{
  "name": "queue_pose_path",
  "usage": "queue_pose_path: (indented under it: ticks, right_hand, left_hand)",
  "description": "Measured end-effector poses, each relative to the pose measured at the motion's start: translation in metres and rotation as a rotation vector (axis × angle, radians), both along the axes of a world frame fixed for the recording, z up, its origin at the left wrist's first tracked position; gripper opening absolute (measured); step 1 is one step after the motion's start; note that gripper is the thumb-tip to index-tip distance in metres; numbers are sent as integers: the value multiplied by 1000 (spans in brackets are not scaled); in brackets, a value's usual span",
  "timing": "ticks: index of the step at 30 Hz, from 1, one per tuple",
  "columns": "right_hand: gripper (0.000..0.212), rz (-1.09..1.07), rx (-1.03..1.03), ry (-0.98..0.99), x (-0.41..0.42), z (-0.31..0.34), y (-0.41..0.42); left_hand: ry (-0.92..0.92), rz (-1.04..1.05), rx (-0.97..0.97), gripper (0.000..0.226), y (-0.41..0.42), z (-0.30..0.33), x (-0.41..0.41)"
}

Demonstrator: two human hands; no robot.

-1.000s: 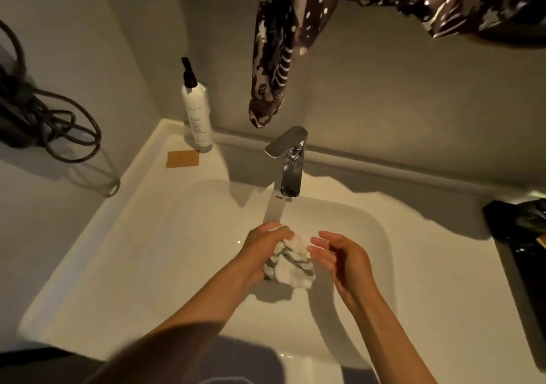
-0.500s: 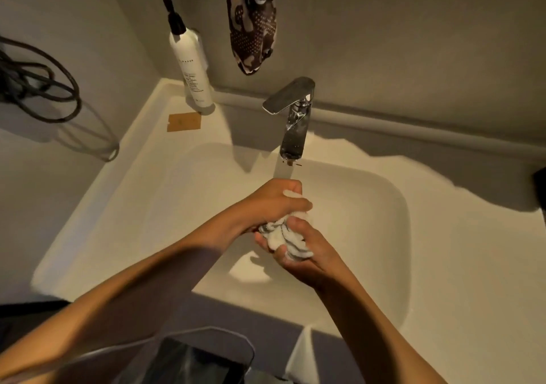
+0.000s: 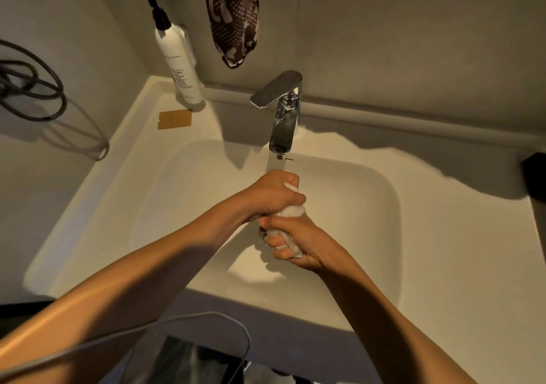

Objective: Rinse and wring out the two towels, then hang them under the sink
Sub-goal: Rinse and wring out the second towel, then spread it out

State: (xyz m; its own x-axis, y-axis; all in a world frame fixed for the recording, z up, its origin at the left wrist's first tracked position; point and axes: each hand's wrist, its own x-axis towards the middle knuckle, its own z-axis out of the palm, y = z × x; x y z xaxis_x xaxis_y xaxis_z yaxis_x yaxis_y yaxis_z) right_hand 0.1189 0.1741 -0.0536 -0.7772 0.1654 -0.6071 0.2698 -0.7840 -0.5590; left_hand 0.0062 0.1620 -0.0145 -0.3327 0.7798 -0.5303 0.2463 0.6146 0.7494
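Note:
Both my hands squeeze one small white towel (image 3: pixel 291 211) over the white sink (image 3: pixel 384 236), right below the chrome tap (image 3: pixel 283 117). My left hand (image 3: pixel 274 194) clamps the upper end, knuckles up. My right hand (image 3: pixel 295 242) is wrapped around the lower end, fingers curled toward me. Only slivers of white cloth show between the fingers. Water runs from the spout onto my left hand. A second towel is not visible at the basin.
A white pump bottle (image 3: pixel 177 58) stands at the back left corner, with a brown tag (image 3: pixel 175 119) lying beside it. A dark patterned cloth (image 3: pixel 233 20) hangs on the wall above the tap. Black cable loops (image 3: pixel 29 88) hang on the left wall. A dark object (image 3: pixel 536 177) sits at the right edge.
My right hand, open beside the towel a second ago, has closed on it. Both hands now grip it tighter, so less cloth shows. The view has tilted down toward the basin.

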Motion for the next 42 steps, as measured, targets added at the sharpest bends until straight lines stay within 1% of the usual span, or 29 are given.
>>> queue_pose_path:
  ticks: [4,9,11,13,16,18,21,25,29,33,35,37,38,40,41,42]
  right_hand:
    - [9,-21,251,-84,-4,0,-4]
    - [8,55,681,-286,-10,-6,-14]
    - [8,91,801,-340,-12,-13,-21]
    - [1,108,895,-362,-14,-21,-30]
    - [15,125,1015,-353,-15,-31,-44]
    - [20,144,1028,-368,-16,-36,-50]
    - [28,171,1005,-431,-15,-43,-57]
    - [32,213,1005,-432,-14,-47,-62]
    - [40,268,994,-469,-10,-51,-66]
    - [36,302,980,-485,-7,-51,-66]
    - [37,322,979,-486,-6,-51,-63]
    - [46,320,967,-502,-3,-51,-58]
    - [54,302,951,-506,-1,-49,-55]
    - [69,283,937,-483,5,-40,-46]
    - [71,301,941,-451,6,-36,-42]
    - [70,335,937,-412,8,-30,-37]
  left_hand:
    - [47,52,-20,44,5,-3,4]
    - [144,130,-67,45,5,-13,9]
    - [195,156,-114,45,0,-19,11]
    - [210,190,-159,45,-6,-27,12]
    - [229,201,-228,44,-15,-39,11]
    - [237,189,-260,43,-21,-44,10]
    - [227,226,-265,44,-29,-51,9]
    - [229,257,-300,40,-35,-56,10]
    - [244,263,-321,39,-41,-61,12]
    - [204,306,-328,40,-43,-61,15]
    - [100,379,-293,43,-44,-62,14]
    - [-41,449,-223,46,-45,-61,12]
    - [-120,472,-175,42,-45,-59,11]
    - [-283,478,-83,19,-44,-54,11]
    - [-355,459,-64,21,-45,-53,9]
    - [-415,432,-58,28,-44,-52,11]
